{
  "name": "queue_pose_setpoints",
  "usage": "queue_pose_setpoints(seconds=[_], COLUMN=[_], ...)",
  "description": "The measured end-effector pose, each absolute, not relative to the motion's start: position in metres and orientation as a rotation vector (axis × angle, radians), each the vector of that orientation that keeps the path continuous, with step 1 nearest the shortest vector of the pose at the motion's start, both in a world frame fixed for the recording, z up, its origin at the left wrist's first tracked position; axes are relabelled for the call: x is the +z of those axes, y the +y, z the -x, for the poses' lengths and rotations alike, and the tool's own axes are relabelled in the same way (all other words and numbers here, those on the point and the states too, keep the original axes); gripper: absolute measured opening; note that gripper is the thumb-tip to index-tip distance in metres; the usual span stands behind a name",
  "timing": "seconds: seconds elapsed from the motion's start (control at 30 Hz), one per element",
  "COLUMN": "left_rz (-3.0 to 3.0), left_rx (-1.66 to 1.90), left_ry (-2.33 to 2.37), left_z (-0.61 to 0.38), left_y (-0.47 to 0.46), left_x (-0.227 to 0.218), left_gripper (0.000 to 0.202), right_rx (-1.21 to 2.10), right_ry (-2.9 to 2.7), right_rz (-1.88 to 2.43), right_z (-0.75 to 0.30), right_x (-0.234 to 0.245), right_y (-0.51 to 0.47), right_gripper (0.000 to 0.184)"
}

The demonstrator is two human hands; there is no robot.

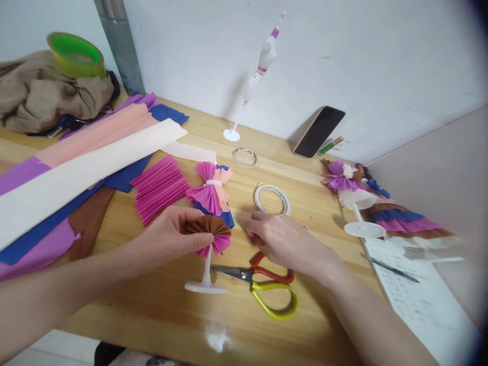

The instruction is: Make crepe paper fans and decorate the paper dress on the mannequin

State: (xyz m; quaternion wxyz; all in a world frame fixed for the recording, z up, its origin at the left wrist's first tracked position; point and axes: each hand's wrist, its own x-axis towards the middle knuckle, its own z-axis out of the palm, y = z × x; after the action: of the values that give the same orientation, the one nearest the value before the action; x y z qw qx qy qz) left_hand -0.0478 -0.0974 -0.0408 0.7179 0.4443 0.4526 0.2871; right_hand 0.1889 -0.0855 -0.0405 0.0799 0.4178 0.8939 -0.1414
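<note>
My left hand [168, 231] pinches a pleated crepe paper fan [208, 226], brown over pink, against a white stand [206, 282] with a round base. Fingers curled and pressed together, my right hand [278, 239] rests just below a roll of white tape [285, 201]. A speck of pink shows at its fingertips; what it holds is mostly hidden. Scissors [246, 275] with one red and one yellow handle lie below my right hand. Behind the fan sits a pleated paper bow [209, 190] in pink, peach and blue, beside a folded pink paper piece [159, 187].
Crepe paper strips [95, 157] cover the left side. At the back stand a white doll figure [259, 71] and a leaning phone [319, 132]. Paper-dressed figures [354, 185], a pen [396, 269] and a written sheet [423, 305] lie at right. A clear ring [245, 157] sits mid-table.
</note>
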Motion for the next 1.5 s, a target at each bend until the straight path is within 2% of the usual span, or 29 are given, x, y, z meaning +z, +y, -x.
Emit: queue_pose_setpoints(seconds=[0.1,0.2,0.27,0.4,0.6,0.87,1.0,1.1,1.3,1.5], left_rz=[-0.949,-0.916,-0.907,-0.920,-0.891,-0.977,-0.999,-0.994,-0.933,-0.950], left_rx=[0.644,0.655,0.661,0.673,0.710,0.652,0.687,0.723,0.633,0.645], left_ry=[0.931,0.892,0.862,0.823,0.860,0.809,0.847,0.836,0.813,0.833], left_z=[0.047,0.047,0.047,0.046,0.040,0.043,0.042,0.040,0.038,0.042], left_y=[-0.097,-0.099,-0.101,-0.103,-0.108,-0.110,-0.111,-0.112,-0.117,-0.118], left_x=[-0.041,-0.044,-0.047,-0.048,-0.047,-0.046,-0.045,-0.046,-0.048,-0.050], left_gripper=[0.016,0.018,0.018,0.017,0.016,0.011,0.013,0.018,0.027,0.036], right_rx=[-0.423,-0.546,-0.788,-1.384,-1.887,-2.148,-2.185,-2.231,-2.257,-2.106], right_ry=[2.616,2.672,2.756,2.840,2.550,2.367,2.380,2.383,2.347,2.340], right_rz=[-1.335,-1.524,-1.611,-1.662,-1.915,-1.863,-1.769,-1.797,-1.747,-1.715], right_z=[-0.197,-0.194,-0.184,-0.161,-0.143,-0.145,-0.144,-0.140,-0.138,-0.144], right_x=[-0.032,-0.025,-0.023,-0.025,-0.046,-0.045,-0.041,-0.043,-0.044,-0.036], right_y=[-0.086,-0.091,-0.098,-0.111,-0.120,-0.118,-0.118,-0.120,-0.126,-0.123], right_gripper=[0.026,0.017,0.013,0.016,0.017,0.024,0.016,0.018,0.003,0.011])
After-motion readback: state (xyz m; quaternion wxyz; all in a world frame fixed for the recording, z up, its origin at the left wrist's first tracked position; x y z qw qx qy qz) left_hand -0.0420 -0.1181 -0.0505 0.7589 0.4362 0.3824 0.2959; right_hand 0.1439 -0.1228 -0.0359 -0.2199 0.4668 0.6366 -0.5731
